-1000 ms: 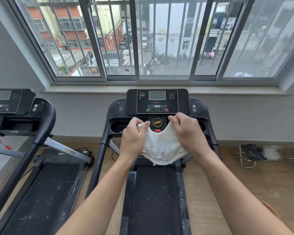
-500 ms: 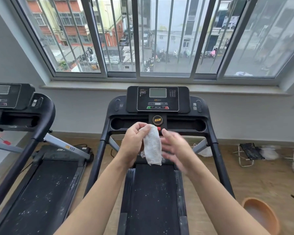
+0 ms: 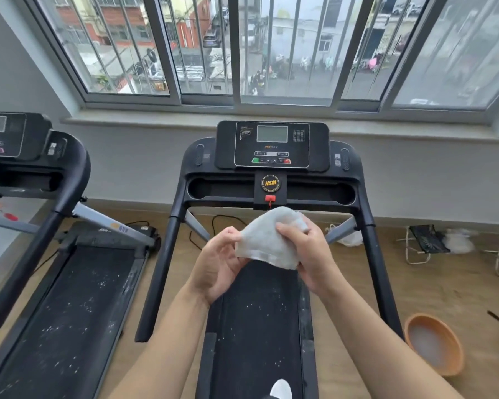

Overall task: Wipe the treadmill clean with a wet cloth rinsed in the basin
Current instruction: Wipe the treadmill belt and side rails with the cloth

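The right hand (image 3: 308, 254) is closed round the cloth (image 3: 267, 240), with the thumb laid across its upper face. The left hand (image 3: 219, 263) pinches the cloth's corner at 9 o'clock with curled fingers.

A second ago the cloth was stretched wide between both hands. Half a second ago it hung in a narrow fold from the left hand. It is now gathered into a compact pad and carried mainly by the right hand. The folding is therefore judged to be nearly complete, and wiping has not yet begun.

The pad is held in the air above the front of the belt (image 3: 257, 326), clear of it and below the console (image 3: 272, 145) at 12 o'clock. Its rounded fold points to about 1 o'clock and its hemmed edge faces 6 o'clock. The long axis is judged to run roughly from 7 to 1 o'clock, though the pad is nearly as wide as it is long.

White specks remain on the belt of the treadmill (image 3: 179, 226). The basin (image 3: 432, 344) stands on the floor at 4 o'clock.
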The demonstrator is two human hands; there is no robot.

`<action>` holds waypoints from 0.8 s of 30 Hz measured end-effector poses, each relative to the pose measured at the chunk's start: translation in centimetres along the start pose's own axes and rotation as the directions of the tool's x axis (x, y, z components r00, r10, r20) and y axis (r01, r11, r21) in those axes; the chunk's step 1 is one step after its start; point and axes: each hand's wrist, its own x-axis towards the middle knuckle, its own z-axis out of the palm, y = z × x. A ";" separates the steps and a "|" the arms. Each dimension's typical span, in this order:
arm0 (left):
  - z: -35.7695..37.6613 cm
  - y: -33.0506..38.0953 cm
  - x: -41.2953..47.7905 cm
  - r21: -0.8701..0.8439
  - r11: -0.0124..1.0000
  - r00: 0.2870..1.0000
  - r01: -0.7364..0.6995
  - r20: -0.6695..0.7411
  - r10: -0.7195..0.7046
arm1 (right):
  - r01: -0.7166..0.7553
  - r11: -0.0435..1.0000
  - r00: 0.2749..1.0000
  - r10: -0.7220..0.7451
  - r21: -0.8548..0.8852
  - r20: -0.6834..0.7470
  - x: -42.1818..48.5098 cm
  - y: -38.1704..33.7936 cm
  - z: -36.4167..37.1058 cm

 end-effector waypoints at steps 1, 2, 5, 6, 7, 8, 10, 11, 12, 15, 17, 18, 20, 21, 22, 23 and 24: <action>-0.2 -0.1 0.2 -0.031 0.999 1.000 0.025 -0.003 -0.025 | 0.007 0.994 0.999 -0.003 -0.107 0.038 0.1 -0.3 0.1; -0.1 0.0 0.5 -0.032 0.999 0.999 0.034 -0.026 -0.035 | 0.017 0.978 0.995 0.003 -0.210 0.095 0.2 -0.5 0.1; -0.8 -0.2 2.0 0.143 0.988 0.981 -0.061 -0.175 0.086 | 0.023 0.907 0.986 0.050 -0.420 0.162 0.9 -0.8 0.2; -1.1 -0.3 2.4 0.213 0.973 0.969 -0.093 -0.204 0.138 | -0.007 0.904 0.985 0.079 -0.427 0.152 1.2 -0.5 0.0; -1.5 -0.5 2.9 0.317 0.940 0.954 -0.123 -0.224 0.201 | -0.066 0.914 0.981 0.132 -0.401 0.140 1.6 -0.1 -0.1; -1.9 -0.6 3.4 0.435 0.890 0.933 -0.139 -0.244 0.264 | -0.149 0.925 0.968 0.209 -0.350 0.140 1.9 0.5 -0.3; -3.4 -1.3 4.6 0.644 0.753 0.896 -0.133 -0.247 0.369 | -0.301 0.923 0.927 0.342 -0.238 0.155 3.0 2.5 -0.4; -4.4 -2.0 5.4 0.705 0.700 0.883 -0.112 -0.253 0.396 | -0.326 0.922 0.925 0.357 -0.209 0.132 3.6 3.9 -0.1; -5.5 -2.8 6.1 0.736 0.671 0.870 -0.091 -0.270 0.414 | -0.310 0.928 0.939 0.333 -0.208 0.085 4.4 5.7 0.2; -9.8 -6.6 8.9 0.747 0.665 0.842 -0.003 -0.357 0.405 | -0.162 0.909 0.987 0.145 -0.383 -0.072 7.3 11.3 1.5; -13.6 -9.8 11.0 0.711 0.700 0.845 0.067 -0.413 0.339 | -0.119 0.853 0.991 0.076 -0.508 -0.106 9.4 15.5 2.4; -15.7 -11.6 12.0 0.689 0.718 0.844 0.102 -0.442 0.304 | -0.121 0.824 0.991 0.074 -0.553 -0.107 10.5 17.7 2.6; -20.0 -15.4 14.0 0.635 0.755 0.836 0.162 -0.495 0.236 | -0.165 0.767 0.986 0.115 -0.620 -0.121 12.5 22.7 2.1; -22.2 -17.4 15.0 0.612 0.769 0.831 0.185 -0.515 0.209 | -0.201 0.738 0.980 0.153 -0.644 -0.131 13.4 25.4 1.7; -24.4 -19.3 15.9 0.594 0.778 0.828 0.206 -0.529 0.185 | -0.245 0.713 0.969 0.197 -0.657 -0.147 14.3 28.3 1.3; -26.6 -21.3 16.8 0.579 0.783 0.826 0.228 -0.541 0.159 | -0.282 0.692 0.958 0.233 -0.664 -0.165 15.2 31.1 0.9; -28.7 -23.3 17.6 0.567 0.785 0.824 0.250 -0.550 0.135 | -0.306 0.679 0.951 0.253 -0.667 -0.179 16.0 34.0 0.5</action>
